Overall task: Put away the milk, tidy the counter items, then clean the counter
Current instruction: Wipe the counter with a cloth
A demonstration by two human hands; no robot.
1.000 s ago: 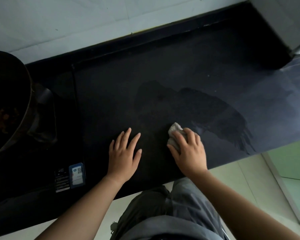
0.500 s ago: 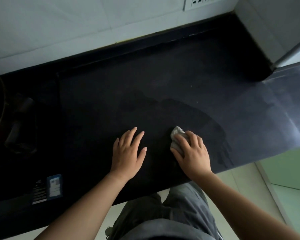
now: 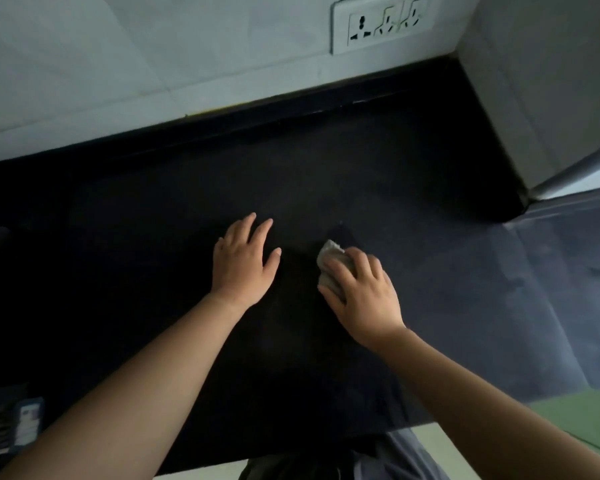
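Note:
The dark counter fills the middle of the head view. My right hand presses a small crumpled grey cloth onto the counter; most of the cloth is hidden under my fingers. My left hand lies flat on the counter just left of the cloth, fingers spread, holding nothing. No milk is in view.
A white tiled wall with a socket plate runs along the back. A grey wall corner with a metal edge stands at the right. A stove edge with a sticker is at the lower left. Green floor shows at lower right.
Both hands have slid farther from the counter's front edge toward the wall, the cloth moving with the right hand. The view tilted up; the pot at left has left the frame and the socket appeared.

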